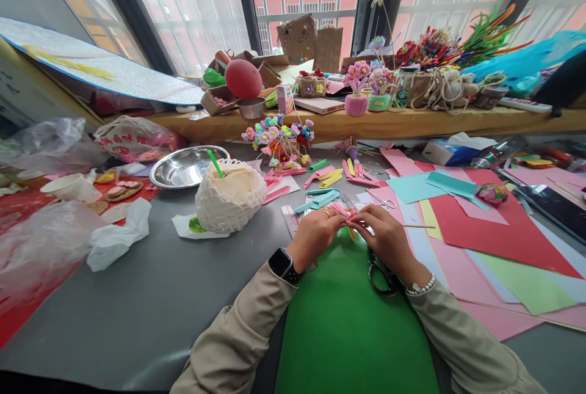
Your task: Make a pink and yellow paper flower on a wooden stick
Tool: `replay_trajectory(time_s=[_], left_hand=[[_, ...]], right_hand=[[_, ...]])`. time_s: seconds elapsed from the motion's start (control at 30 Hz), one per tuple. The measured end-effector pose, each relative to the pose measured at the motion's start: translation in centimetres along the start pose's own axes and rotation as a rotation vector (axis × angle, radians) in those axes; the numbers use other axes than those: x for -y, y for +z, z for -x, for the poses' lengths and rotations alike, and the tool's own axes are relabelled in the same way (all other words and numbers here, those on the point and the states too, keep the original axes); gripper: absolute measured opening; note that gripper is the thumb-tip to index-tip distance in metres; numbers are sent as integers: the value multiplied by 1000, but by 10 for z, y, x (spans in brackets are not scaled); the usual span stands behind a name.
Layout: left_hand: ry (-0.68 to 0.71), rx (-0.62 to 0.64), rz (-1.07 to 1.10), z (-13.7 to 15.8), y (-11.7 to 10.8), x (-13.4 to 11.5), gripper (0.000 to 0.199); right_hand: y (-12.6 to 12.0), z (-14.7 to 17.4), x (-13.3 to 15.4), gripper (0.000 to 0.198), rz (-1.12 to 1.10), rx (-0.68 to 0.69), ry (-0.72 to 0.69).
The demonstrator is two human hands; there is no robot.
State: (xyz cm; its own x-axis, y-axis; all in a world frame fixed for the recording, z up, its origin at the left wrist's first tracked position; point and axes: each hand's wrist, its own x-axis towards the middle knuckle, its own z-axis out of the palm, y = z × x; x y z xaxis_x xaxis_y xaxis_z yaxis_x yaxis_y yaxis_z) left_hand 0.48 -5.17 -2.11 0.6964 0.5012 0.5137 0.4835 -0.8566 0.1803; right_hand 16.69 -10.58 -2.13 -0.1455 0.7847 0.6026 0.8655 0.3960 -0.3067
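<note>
Two grips (319,234) pinch one pink paper piece (348,217).

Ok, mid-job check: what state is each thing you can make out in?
Left hand: fingers closed on the pink piece
Right hand: fingers closed on the same piece
Black-handled scissors: on the green sheet, blades hidden
Green straw: slanting out of the netted fruit
Teal paper strips: folded
Tissue box: open, tissue sticking out
Clear bottle: lying on its side
Loose tissue: crumpled
Watch: screen dark
</note>
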Motion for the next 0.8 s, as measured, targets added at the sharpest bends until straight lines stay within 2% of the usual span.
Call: replay_trajectory(time_s=[0.17,0.47,0.63,0.8], left_hand=[[13,-10,-59,1,1,-1,22],[135,-78,-259,1,0,-2,20],[188,-155,-300,1,-1,-3,17],[201,-168,-319,1,-3,-5,17]], right_hand=[[1,0,1,20,14,-1,-10],[0,1,1,22,144,-10,13],[0,0,-1,27,260,12,15],[-2,-1,0,27,253,24,2]])
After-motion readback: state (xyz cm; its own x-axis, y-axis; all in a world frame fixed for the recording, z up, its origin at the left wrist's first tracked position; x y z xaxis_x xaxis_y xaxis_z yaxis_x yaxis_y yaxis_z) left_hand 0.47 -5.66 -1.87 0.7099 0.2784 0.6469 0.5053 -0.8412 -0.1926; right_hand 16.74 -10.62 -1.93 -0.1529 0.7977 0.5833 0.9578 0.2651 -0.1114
